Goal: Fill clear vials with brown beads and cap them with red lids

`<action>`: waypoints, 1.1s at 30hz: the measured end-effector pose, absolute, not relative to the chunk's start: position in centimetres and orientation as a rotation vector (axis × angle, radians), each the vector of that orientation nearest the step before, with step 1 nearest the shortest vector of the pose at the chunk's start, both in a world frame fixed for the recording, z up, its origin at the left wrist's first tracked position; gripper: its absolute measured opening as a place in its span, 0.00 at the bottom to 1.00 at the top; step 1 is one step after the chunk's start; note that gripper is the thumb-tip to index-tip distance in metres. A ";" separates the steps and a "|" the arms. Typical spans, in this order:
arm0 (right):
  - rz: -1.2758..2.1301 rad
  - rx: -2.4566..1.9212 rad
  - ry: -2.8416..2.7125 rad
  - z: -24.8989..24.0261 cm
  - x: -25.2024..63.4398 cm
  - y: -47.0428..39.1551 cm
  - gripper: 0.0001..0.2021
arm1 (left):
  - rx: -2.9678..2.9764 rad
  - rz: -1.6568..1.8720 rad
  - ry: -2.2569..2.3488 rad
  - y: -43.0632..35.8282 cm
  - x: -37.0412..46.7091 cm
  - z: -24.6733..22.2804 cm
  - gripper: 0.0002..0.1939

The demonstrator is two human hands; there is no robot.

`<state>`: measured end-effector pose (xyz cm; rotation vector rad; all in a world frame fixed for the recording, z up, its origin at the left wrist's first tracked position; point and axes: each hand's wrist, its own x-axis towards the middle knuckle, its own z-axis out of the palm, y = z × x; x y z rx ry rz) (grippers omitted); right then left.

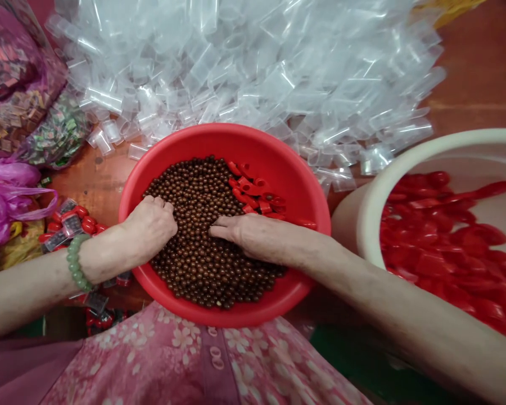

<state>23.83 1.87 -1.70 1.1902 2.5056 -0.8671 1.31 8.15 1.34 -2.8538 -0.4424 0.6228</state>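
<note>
A red basin [225, 318] holds a heap of small shiny brown balls [211, 264], with several red plastic pieces [259, 191] along its right side. My left hand [152, 228], with a green bead bracelet [76, 263] on the wrist, is closed over the left part of the balls. Its fingertips are hidden, so what it holds does not show. From the right, my right hand [242, 232] reaches into the basin. Its fingers are stretched out and touch the balls near the middle, and nothing shows gripped in them.
Clear plastic cups [253, 90] lie in a large pile behind the basin. At right, a white tub [373, 214] contains red plastic parts [451, 247]. Bags of small wrapped pieces [14, 121] and a purple bag [8, 191] stand at left, near red-and-clear filled containers [71, 224].
</note>
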 end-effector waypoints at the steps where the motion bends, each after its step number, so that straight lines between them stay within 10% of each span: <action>1: -0.860 1.175 2.508 -1.8 23.8 1.9 0.24 | -2.887 0.655 -0.444 8.6 1.8 1.7 0.10; 13: -1.171 1.380 2.649 -1.3 24.9 0.4 0.21 | -3.076 0.820 -0.453 10.7 5.4 0.0 0.15; 33: -0.380 1.786 2.282 -0.6 24.7 4.4 0.13 | -4.021 0.431 -0.677 11.2 1.4 -0.4 0.13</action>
